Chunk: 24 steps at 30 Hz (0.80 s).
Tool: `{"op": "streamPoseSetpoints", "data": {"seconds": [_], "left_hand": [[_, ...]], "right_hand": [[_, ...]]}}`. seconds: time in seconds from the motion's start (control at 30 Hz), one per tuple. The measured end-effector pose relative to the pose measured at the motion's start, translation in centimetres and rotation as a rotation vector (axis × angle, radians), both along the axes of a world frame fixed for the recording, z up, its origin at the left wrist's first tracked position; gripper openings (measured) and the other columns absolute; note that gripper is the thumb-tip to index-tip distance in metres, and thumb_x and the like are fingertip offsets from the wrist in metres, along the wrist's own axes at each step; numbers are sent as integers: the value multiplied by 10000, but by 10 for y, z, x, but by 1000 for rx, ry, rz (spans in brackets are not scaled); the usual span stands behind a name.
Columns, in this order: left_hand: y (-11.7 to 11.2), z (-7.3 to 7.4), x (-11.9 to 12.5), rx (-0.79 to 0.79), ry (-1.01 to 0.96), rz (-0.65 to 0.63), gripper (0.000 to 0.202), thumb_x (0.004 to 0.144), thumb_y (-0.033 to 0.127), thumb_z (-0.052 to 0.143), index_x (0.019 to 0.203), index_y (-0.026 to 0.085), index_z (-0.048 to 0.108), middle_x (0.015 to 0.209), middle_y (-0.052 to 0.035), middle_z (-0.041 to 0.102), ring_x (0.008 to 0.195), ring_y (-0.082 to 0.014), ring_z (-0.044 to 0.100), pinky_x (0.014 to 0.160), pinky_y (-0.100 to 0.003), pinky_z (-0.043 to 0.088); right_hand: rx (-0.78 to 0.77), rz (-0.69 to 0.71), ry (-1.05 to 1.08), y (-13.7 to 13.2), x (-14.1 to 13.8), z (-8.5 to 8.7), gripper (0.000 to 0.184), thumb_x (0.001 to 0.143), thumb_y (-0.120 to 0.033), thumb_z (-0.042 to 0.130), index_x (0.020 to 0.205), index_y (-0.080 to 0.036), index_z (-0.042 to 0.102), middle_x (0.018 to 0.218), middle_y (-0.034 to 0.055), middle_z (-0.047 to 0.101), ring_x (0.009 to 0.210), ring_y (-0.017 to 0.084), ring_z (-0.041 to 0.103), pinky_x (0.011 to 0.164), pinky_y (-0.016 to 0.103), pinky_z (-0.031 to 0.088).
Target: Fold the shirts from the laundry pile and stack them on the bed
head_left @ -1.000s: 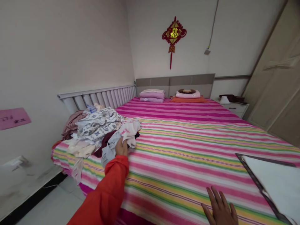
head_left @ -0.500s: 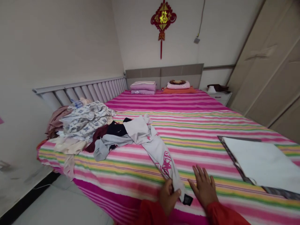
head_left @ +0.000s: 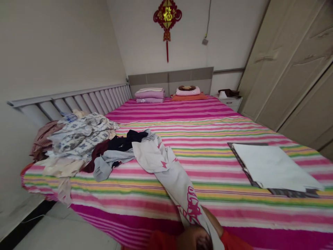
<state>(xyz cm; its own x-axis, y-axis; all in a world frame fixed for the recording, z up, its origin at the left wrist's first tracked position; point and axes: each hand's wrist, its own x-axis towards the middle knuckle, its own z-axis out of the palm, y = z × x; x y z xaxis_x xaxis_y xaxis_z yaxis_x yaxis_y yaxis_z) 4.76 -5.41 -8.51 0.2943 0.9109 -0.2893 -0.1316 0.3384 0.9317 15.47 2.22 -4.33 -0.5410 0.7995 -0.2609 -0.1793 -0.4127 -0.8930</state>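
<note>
A light grey garment with pink lettering [head_left: 179, 177] stretches from the clothes on the bed down to the bottom edge of the view. My left hand [head_left: 191, 239], in a red sleeve, is closed on its near end, low in the picture. Behind that same end lies my right hand [head_left: 213, 219]; only its wrist side shows beside the cloth, and the fingers are hidden. The garment's far part rests against a navy piece of clothing [head_left: 127, 139] and a grey one [head_left: 103, 166].
A heap of clothes with a floral piece [head_left: 85, 135] lies at the left beside the white rail [head_left: 70, 95]. Flat white cloth [head_left: 273, 166] sits on a dark folded item at the right. Folded bedding [head_left: 150, 94] and a pink pillow [head_left: 187, 91] are by the headboard [head_left: 192, 76].
My left hand has drawn the grey garment nearer and lower. My right hand, earlier spread on the bed, has moved left behind the cloth. The view has turned slightly right.
</note>
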Motion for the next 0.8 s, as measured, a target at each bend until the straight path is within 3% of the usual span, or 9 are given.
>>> {"op": "streamPoseSetpoints", "data": {"seconds": [0.13,0.2,0.27,0.4,0.5,0.63,0.73,0.8], "left_hand": [[21,14,-25,46,22,57,516,555,640,744,701,155,641,637,-31,648,598,-148,594,596,-276,437],[39,24,-54,-4,73,238,535,548,667,723,679,159,620,640,-25,654,573,-137,590,560,-259,424],[57,34,-86,-77,79,480,526,525,633,751,730,164,627,701,-26,675,589,-128,598,526,-230,403],[89,51,-137,-137,-82,897,436,594,456,787,902,180,651,889,-52,703,763,-143,650,606,-216,444],[116,63,-163,-166,-140,1033,277,728,380,707,923,196,639,947,-53,699,834,-128,648,663,-212,466],[146,85,-182,-182,-202,1102,98,799,232,615,882,181,602,707,-24,652,632,-104,599,589,-205,482],[147,110,-190,-156,-262,1079,80,795,126,536,833,174,588,556,13,574,508,-98,540,535,-209,490],[129,125,-198,-86,-319,1034,157,803,128,485,876,166,619,621,-15,634,600,-118,609,635,-240,542]], "right_hand": [[-101,-82,-24,8,33,22,610,706,-680,623,970,-142,731,942,125,745,981,309,666,910,431,503],[-193,-99,17,8,51,28,627,749,-670,570,1050,-139,715,974,141,741,1030,313,659,916,446,500],[-230,-176,30,6,69,29,581,723,-617,630,1067,-156,714,1016,134,737,1066,312,647,936,444,490],[-215,-359,-42,-2,94,27,544,607,-508,781,1044,-188,729,1018,105,743,1018,313,664,917,429,502],[-181,-265,-80,-12,98,31,534,632,-483,784,1080,-198,724,930,94,755,876,299,698,818,416,541],[-31,33,-114,-20,95,39,475,666,-465,771,1032,-164,743,834,63,743,704,227,678,679,330,545],[97,183,-172,-19,98,37,497,604,-415,808,1028,-162,741,849,32,729,716,199,655,670,284,531],[150,206,-240,-15,106,32,491,594,-421,798,1006,-160,746,855,30,729,743,215,655,685,294,535]]}}
